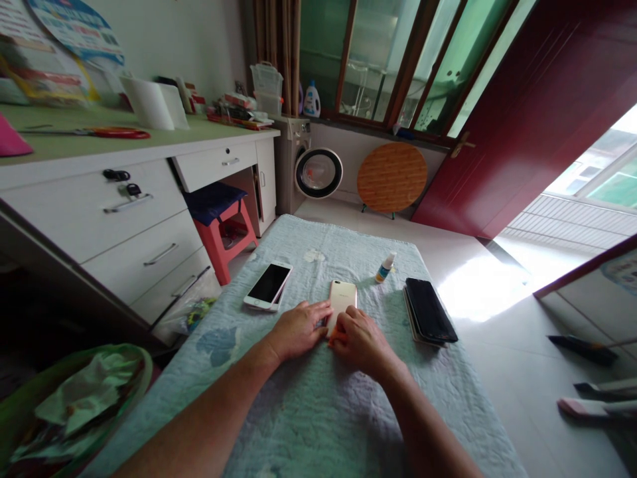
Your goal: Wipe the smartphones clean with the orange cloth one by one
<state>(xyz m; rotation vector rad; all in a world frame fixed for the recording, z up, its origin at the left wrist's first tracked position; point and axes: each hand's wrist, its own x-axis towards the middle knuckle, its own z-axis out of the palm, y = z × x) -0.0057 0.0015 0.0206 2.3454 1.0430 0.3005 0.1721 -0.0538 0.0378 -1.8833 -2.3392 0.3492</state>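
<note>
A gold phone point(343, 294) lies back side up on the quilted cloth in front of me. My left hand point(302, 325) rests at its left edge, fingers stretched onto the rim, holding it in place. Bunched in my right hand point(359, 337) is a small orange cloth point(338, 334), pressed on the lower part of the phone's back. My right fingers are curled and hide part of both. Left of my hands sits a white phone point(269, 285), black screen up, on top of another flat item. A small spray bottle point(385, 267) stands to the right, beyond the gold phone.
At the right edge of the cloth-covered table point(308, 411) lies a black phone point(430, 310) stacked on other flat things. A green bin point(144, 372) with crumpled paper is at lower left. Drawers point(149, 245) and a red stool point(229, 232) flank the left side.
</note>
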